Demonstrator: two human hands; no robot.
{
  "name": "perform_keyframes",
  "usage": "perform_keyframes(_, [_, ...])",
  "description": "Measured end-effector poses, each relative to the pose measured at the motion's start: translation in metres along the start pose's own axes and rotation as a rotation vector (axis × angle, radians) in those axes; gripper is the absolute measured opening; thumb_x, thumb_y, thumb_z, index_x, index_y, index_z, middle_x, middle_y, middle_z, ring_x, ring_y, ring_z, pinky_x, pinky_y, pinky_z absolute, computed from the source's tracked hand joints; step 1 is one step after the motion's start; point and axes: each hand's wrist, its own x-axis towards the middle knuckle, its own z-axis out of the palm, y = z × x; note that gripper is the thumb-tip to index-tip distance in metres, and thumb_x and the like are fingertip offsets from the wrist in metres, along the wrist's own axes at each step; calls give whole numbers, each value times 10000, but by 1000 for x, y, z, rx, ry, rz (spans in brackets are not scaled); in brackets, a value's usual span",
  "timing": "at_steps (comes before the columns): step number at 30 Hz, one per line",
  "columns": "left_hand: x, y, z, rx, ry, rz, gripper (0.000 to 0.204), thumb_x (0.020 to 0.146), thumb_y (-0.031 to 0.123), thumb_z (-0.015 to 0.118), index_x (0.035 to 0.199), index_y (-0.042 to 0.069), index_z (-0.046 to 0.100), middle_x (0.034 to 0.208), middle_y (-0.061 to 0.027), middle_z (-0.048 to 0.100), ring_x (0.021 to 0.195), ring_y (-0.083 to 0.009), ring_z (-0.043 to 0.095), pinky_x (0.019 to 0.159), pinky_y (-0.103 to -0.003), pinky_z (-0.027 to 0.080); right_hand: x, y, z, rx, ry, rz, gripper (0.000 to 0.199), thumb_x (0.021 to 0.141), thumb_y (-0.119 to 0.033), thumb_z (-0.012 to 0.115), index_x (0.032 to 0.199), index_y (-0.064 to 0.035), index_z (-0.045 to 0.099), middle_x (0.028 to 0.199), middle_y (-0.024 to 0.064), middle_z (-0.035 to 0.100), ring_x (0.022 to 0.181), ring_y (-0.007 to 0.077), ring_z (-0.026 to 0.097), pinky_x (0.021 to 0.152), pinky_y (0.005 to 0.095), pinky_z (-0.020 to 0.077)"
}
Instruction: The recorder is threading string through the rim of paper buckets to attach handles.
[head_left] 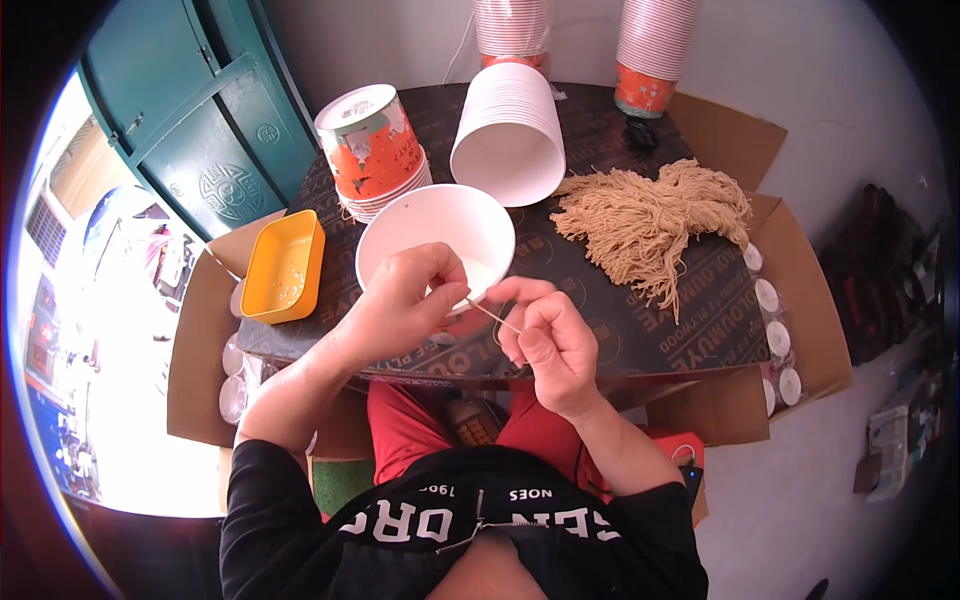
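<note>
A short tan string (495, 317) runs between my two hands over the table's near edge. My left hand (412, 298) pinches its upper left end, in front of the rim of a white paper bucket (440, 212). The lower right end is gripped between thumb and fingers of my right hand (555, 342). The bucket is tilted with its mouth toward me, and my left hand hides part of its opening. A loose bundle of tan strings (650, 225) lies on the table to the right.
Behind the bucket stands an upside-down stack of orange paper buckets (370, 150); a white stack (508, 135) lies beside it. Taller stacks (655, 50) rise at the back. A yellow plastic tray (284, 268) sits at the dark table's (640, 345) left edge. Cardboard boxes (815, 310) flank the table.
</note>
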Motion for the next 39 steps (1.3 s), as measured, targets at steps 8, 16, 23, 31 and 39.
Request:
perform_keyframes(8, [0, 0, 2, 152, 40, 98, 99, 871, 56, 615, 846, -40, 619, 720, -186, 640, 694, -293, 653, 648, -385, 500, -4, 4, 1, 112, -33, 48, 190, 1063, -160, 482, 917, -50, 429, 863, 44, 516, 690, 76, 429, 626, 210, 405])
perform_keyframes(16, [3, -5, 4, 7, 81, 125, 40, 871, 10, 615, 858, -28, 612, 770, -93, 647, 709, -164, 610, 646, -312, 489, 6, 12, -3, 187, -57, 88, 189, 1069, -183, 478, 939, -47, 455, 879, 42, 536, 726, 87, 463, 676, 228, 431])
perform_keyframes(23, [4, 7, -3, -368, -217, -100, 49, 888, -8, 641, 890, -31, 598, 820, -33, 646, 732, -85, 584, 672, -231, 487, 4, 25, -4, 295, -45, 198, 176, 1071, -178, 472, 960, -42, 470, 877, 35, 534, 743, 95, 486, 710, 239, 449])
perform_keyframes(31, [10, -5, 0, -234, -133, -85, 72, 913, 34, 648, 900, -26, 610, 816, -38, 641, 768, -80, 597, 697, -223, 489, 9, 12, -10, 257, -14, 118, 168, 1069, -154, 469, 946, -40, 449, 853, 41, 522, 714, 93, 465, 666, 238, 435])
perform_keyframes(39, [11, -3, -1, -235, -108, -116, 53, 906, 25, 634, 891, -22, 616, 819, -29, 643, 768, -73, 591, 705, -233, 488, 20, 10, -10, 341, 74, 191, 210, 1070, -200, 479, 929, -45, 460, 818, 39, 526, 676, 89, 456, 634, 236, 417])
